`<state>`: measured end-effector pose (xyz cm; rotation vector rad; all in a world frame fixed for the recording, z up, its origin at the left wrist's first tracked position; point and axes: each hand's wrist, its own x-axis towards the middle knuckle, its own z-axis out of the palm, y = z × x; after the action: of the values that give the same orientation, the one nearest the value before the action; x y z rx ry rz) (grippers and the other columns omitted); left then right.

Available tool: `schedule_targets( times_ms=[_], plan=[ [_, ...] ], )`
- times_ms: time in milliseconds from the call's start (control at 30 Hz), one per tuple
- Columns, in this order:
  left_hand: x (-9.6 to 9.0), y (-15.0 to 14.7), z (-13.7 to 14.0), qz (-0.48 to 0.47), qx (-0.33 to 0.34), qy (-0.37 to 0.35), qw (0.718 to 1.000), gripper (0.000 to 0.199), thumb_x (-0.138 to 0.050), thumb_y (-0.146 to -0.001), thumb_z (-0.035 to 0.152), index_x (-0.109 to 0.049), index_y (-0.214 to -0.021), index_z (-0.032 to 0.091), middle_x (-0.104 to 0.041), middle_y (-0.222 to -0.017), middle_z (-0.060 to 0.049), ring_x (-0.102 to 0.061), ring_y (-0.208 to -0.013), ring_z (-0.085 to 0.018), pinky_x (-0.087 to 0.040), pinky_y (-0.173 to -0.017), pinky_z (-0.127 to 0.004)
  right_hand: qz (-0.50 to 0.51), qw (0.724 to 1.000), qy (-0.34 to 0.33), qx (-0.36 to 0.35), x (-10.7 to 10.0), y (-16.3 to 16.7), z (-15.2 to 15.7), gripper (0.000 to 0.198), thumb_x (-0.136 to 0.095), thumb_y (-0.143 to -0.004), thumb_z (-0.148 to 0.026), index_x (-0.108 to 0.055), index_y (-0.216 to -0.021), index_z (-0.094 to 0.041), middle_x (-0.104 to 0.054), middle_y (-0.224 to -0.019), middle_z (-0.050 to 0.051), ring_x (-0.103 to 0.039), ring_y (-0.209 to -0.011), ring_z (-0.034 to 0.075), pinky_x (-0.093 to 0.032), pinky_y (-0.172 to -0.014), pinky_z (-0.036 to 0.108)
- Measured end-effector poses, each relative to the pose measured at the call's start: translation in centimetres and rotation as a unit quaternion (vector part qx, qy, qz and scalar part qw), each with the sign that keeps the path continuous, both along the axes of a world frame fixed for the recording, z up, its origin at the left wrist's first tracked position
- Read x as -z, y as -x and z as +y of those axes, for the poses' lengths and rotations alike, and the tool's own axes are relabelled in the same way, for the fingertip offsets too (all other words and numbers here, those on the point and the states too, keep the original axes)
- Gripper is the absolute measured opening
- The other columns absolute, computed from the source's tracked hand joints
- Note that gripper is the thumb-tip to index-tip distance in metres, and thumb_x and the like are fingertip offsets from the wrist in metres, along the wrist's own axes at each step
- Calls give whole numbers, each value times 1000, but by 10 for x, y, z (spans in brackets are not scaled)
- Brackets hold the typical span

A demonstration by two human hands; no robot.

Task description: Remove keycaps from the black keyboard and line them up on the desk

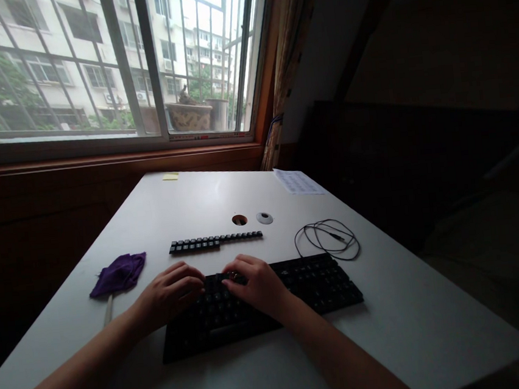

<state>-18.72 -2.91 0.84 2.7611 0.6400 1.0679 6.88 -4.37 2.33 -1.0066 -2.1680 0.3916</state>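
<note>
A black keyboard (235,319) lies at a slant on the white table, and part of its upper left is covered by my hands. My left hand (170,292) is closed over the keyboard's upper left part, fingers bent together against it. Over the upper middle of the keys, my right hand (254,283) is pinched, with thumb and fingertips close together. A small dark thing with a reddish glint shows at those fingertips; I cannot make out its kind. Behind the keyboard, several loose black keycaps (216,241) stand lined up in two rows.
On the left lies a purple cloth (119,274) beside a pale thin stick (108,310). A coiled black cable (332,239) rests behind the keyboard's right. Farther back are a cable hole (239,220), its round cover (264,218), a printed sheet (299,182) and a yellow note (170,177).
</note>
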Motion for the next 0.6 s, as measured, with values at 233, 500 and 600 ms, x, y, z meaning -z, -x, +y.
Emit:
schedule_targets(
  times_ms=[233,500,600],
  plan=[
    [3,2,2,15,8,19,1000,7,-58,-94,17,-64,-95,18,-67,-91,-7,-60,-82,-17,-51,-75,-29,-4,999,14,38,1,-10,8,13,-69,-83,-19,-68,-96,-21,-64,-86,1,-63,-80,14,-49,-76,27],
    [-1,2,1,32,19,15,999,16,-53,-96,19,-64,-85,17,-66,-82,-7,-58,-75,-17,-49,-70,-29,-11,998,14,61,1,-17,12,13,-68,-83,-18,-69,-95,-21,-66,-86,1,-62,-79,15,-49,-76,28],
    [1,3,2,40,18,20,999,16,-54,-96,18,-63,-83,17,-66,-79,-6,-57,-74,-17,-48,-70,-29,-15,997,12,70,2,-19,15,12,-67,-83,-17,-69,-95,-21,-66,-85,2,-62,-79,16,-49,-75,28]
  ],
)
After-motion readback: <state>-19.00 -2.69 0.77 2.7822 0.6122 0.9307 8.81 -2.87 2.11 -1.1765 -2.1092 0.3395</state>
